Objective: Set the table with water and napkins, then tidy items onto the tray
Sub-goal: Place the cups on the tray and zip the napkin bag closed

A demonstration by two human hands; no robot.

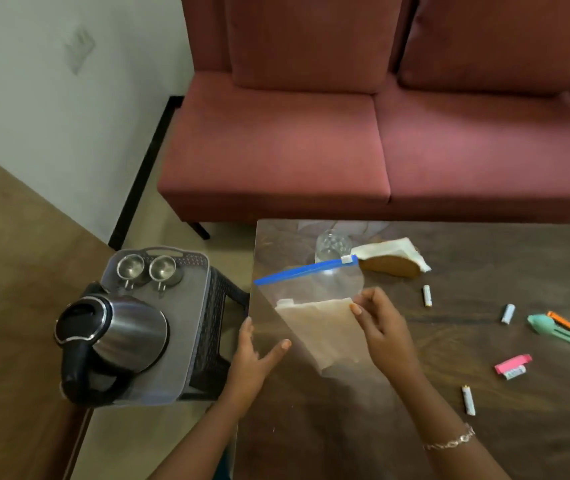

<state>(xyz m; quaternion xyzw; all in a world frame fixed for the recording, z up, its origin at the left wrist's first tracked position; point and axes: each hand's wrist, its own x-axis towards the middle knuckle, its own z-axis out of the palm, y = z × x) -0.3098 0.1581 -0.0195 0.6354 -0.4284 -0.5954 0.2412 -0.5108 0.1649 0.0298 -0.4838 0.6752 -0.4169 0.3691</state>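
Over the desk's (415, 341) near-left corner, both hands hold a clear zip bag (311, 306) of napkins: right hand (385, 336) in a pinching grip on its right edge, left hand (254, 362) spread open under its left side. The tray (190, 341) sits left.

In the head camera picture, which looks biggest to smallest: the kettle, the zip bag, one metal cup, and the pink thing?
1. Zip bag and kettle: too alike to rank, and the bag is held up nearer the camera.
2. Metal cup.
3. Pink thing.
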